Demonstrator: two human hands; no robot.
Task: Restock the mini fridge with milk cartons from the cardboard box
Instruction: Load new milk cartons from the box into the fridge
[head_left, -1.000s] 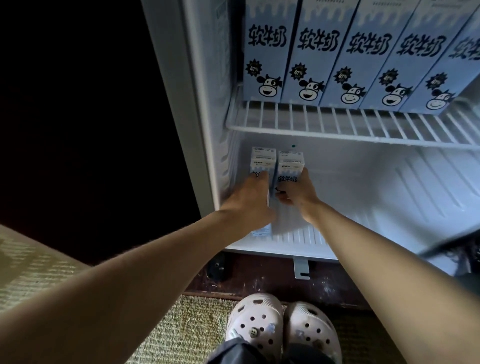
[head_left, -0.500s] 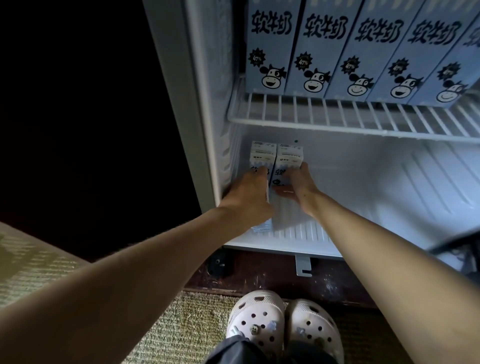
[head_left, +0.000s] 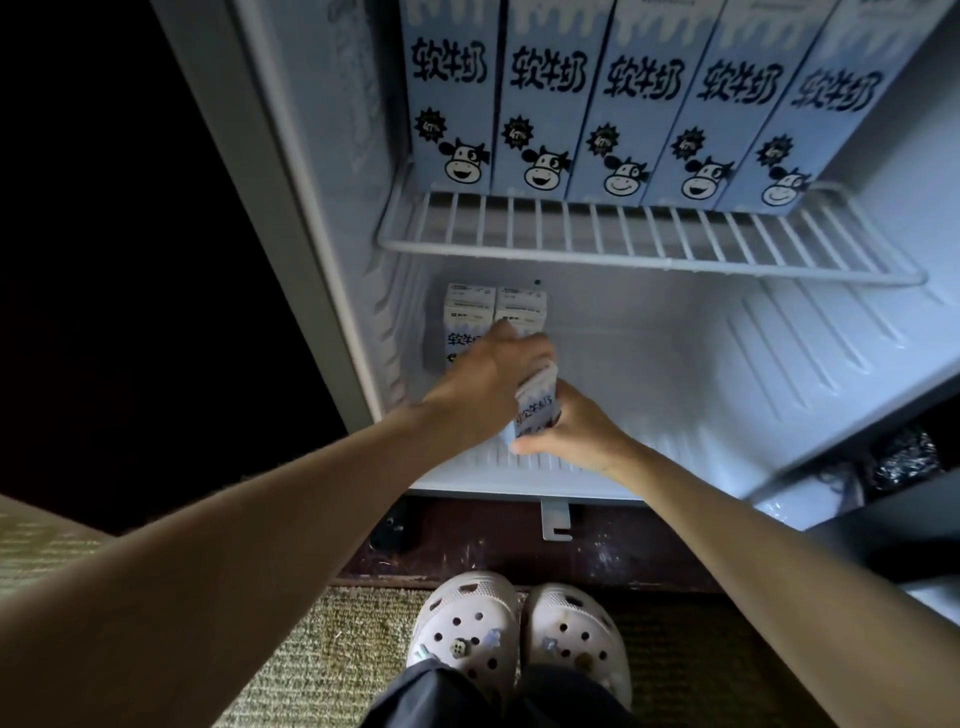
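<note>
Head camera — right hand (head_left: 571, 439) grips a tilted milk carton (head_left: 537, 405) at the front left of the mini fridge (head_left: 675, 364) floor. Left hand (head_left: 483, 384) lies over its top — grasp unclear. Two cartons (head_left: 467, 317) stand behind; five cartons (head_left: 639, 104) line the wire shelf (head_left: 623, 244).

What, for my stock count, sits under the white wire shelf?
Two pale-blue milk cartons stand back-left; left hand and right hand grip a third carton, hiding their lower parts.

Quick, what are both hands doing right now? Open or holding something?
Left hand: lies over the top of the front milk carton; grip cannot be told.
Right hand: holding the front milk carton.
</note>
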